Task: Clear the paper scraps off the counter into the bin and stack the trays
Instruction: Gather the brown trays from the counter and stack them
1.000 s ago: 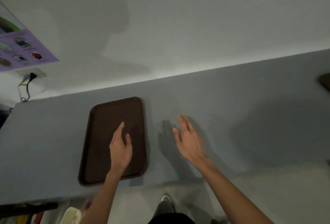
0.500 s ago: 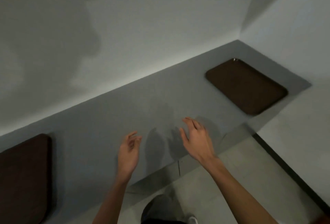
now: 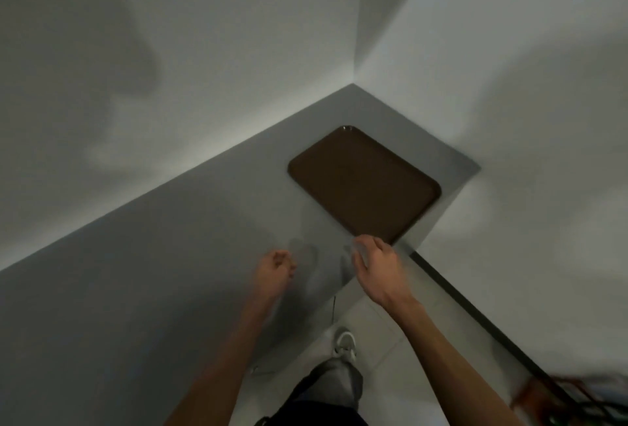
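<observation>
— Where's the tray [image 3: 365,184]?

— Flat on the grey counter [image 3: 153,272], at its far right end, in the corner where the back wall [image 3: 204,68] meets the side wall [image 3: 509,85]. It is a dark brown rectangle with rounded corners.

— Which way does it run?

— Its long axis crosses the counter from the back wall toward the front edge, about parallel to the side wall. One short side lies along the front edge.

— Anything in it?

— Only its own brown floor shows inside the raised rim.

— And the hands?

— The right hand [image 3: 379,266] hangs over the front edge just beside the tray's nearest corner, fingers bent downward and gripping nothing. It is blurred, so I cannot tell whether a fingertip touches the rim. The left hand [image 3: 272,272] hovers above the counter, well apart from the tray, fingers loosely curled and holding nothing.

— Further out?

— Pale tiled floor [image 3: 407,340] below the counter, with a light shoe [image 3: 345,342] and a grey trouser leg. A dark blurred shape [image 3: 574,398] sits at the lower right. I cannot make out what it is.
</observation>
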